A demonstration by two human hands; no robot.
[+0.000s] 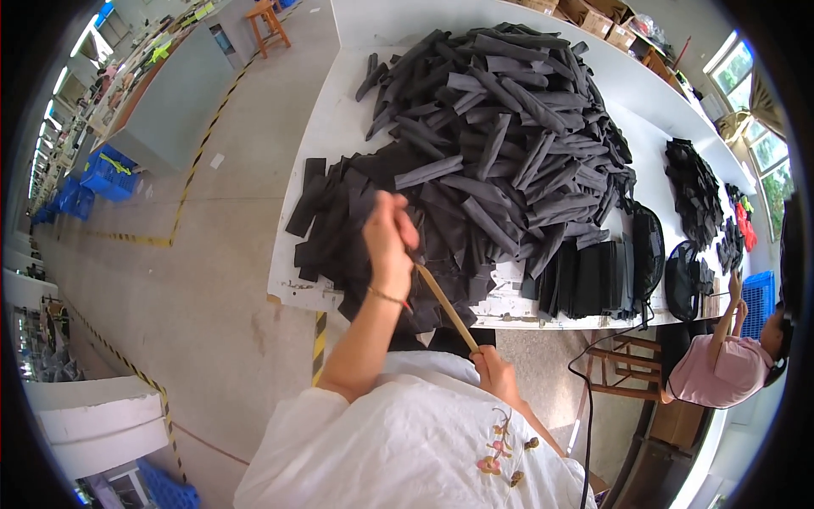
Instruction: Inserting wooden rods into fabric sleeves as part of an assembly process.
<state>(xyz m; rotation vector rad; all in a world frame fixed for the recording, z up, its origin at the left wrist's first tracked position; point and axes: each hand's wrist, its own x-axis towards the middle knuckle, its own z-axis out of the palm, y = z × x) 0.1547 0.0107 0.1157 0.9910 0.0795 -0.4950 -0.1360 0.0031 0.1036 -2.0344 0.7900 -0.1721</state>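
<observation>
Concrete floor (254, 178) spreads from 8 to 11 o'clock, and a white tabletop (646, 165) fills the view from 11 round to 3 o'clock. Its main load is a heap of dark grey fabric pieces (517, 127) at 1 o'clock, many rolled narrow; they seem piled toward the back to keep them within reach of the near edge. Flatter dark strips (339, 199) lie at 10 o'clock.

Near the middle, a slim wooden stick (445, 304) slants from the centre toward 5 o'clock. The right hand (498, 373) is clamped round its lower end, probably so the rest of its length stays free. The left hand (390, 233) has its fingers curled beside the upper end, but blur hides whether it grips anything.

At 3 o'clock, a stack of black flat pieces (589, 280) stands on edge beside a black mesh bag (649, 246), likely propped to stay orderly, and they crowd that side. A black cable (587, 424) drops at 4 o'clock past a wooden stool (623, 373), where it could snag. Beyond sits a co-worker in pink (721, 369); blue bins (110, 174) stand at 10 o'clock
</observation>
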